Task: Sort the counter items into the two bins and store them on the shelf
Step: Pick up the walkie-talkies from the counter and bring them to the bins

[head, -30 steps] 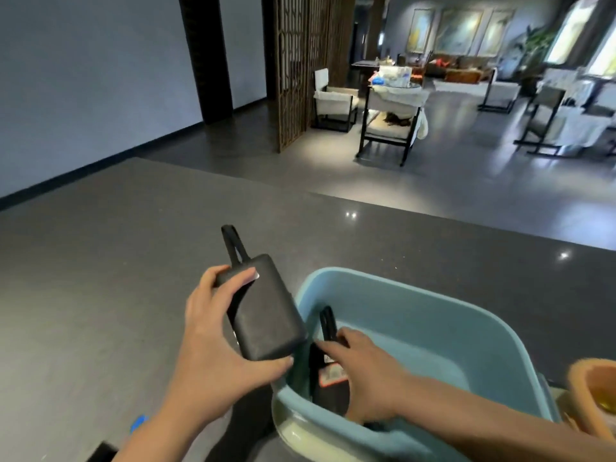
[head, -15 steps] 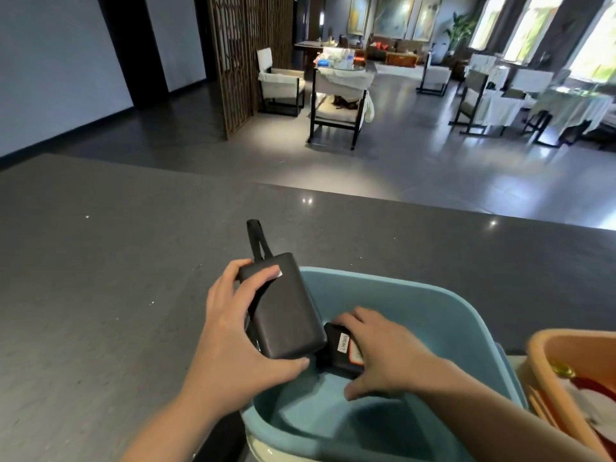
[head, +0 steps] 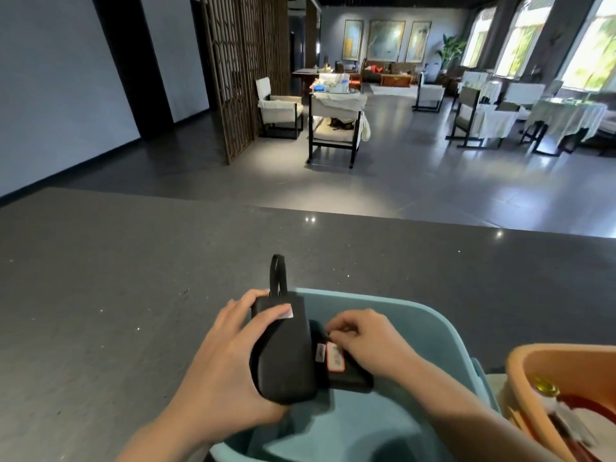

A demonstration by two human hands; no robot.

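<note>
Black rounded pouch with a wrist loop (head: 283, 355) was gripped by the left hand (head: 226, 371) over the pale-blue plastic bin (head: 443, 331), appearing soft, light, best held mid-body, while the right hand (head: 363, 345) pinched a labelled black case (head: 343, 368) inside.

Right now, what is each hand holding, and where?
Left hand grips the black pouch across its sides. Right hand pinches the labelled black item at its top.
</note>
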